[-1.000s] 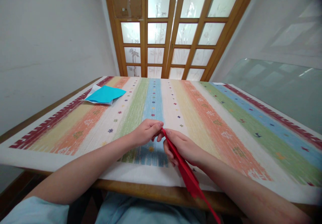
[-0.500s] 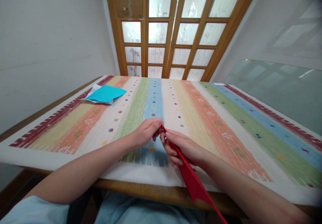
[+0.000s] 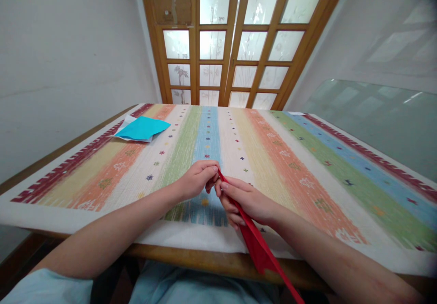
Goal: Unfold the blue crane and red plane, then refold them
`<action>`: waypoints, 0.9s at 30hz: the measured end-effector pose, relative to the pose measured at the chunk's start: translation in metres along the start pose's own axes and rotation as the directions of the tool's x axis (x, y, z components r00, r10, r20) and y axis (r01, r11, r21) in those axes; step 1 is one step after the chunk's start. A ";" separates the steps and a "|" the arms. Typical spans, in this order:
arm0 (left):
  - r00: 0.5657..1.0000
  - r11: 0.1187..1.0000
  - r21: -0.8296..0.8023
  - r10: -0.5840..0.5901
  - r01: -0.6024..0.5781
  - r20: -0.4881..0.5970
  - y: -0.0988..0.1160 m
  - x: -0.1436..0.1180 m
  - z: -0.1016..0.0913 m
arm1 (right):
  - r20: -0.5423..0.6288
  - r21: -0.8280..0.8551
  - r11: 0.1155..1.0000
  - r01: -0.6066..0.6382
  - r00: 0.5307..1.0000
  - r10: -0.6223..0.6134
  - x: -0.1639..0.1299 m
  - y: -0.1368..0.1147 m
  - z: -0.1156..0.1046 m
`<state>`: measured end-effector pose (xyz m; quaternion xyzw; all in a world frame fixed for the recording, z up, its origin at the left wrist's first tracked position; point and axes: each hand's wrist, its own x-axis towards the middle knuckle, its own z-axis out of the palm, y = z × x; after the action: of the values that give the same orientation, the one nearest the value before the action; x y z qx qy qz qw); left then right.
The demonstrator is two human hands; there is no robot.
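The left hand (image 3: 197, 179) is pinching the far tip of a folded sheet of red paper (image 3: 256, 245) between its thumb and curled fingers, closed on that tip. The right hand (image 3: 245, 198) is meeting it from the other side, its thumb and fingers clamping the same paper just behind the tip, so the two hands are sitting together with fingertips almost touching. The red paper is standing on edge between them, running from the pinched tip back under the right hand and slanting down past the near edge of the surface (image 3: 205, 257) toward the person's lap, where its lower end is leaving the picture.

Both hands are hovering low over a striped woven cloth (image 3: 293, 158) in orange, green, blue, yellow and white bands, which is covering the wooden surface beneath them. Well away from the left hand, toward the far left corner of the cloth, a flat sheet of turquoise paper (image 3: 141, 128) is lying on top of a paler sheet. Beyond the hands, past the far end of the surface, a wooden-framed door with frosted glass panes (image 3: 235, 40) is standing shut.
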<state>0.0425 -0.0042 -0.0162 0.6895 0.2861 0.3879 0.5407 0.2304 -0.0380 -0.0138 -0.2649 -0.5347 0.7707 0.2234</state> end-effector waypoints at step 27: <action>0.998 0.996 0.090 0.022 -0.017 -0.052 -0.002 -0.003 0.007 | -0.187 -0.321 0.946 0.045 0.976 -0.110 0.003 0.004 0.007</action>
<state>0.0467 -0.0101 -0.0200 0.7052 0.3106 0.3982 0.4976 0.2235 -0.0425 -0.0158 -0.3528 -0.6352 0.6353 0.2616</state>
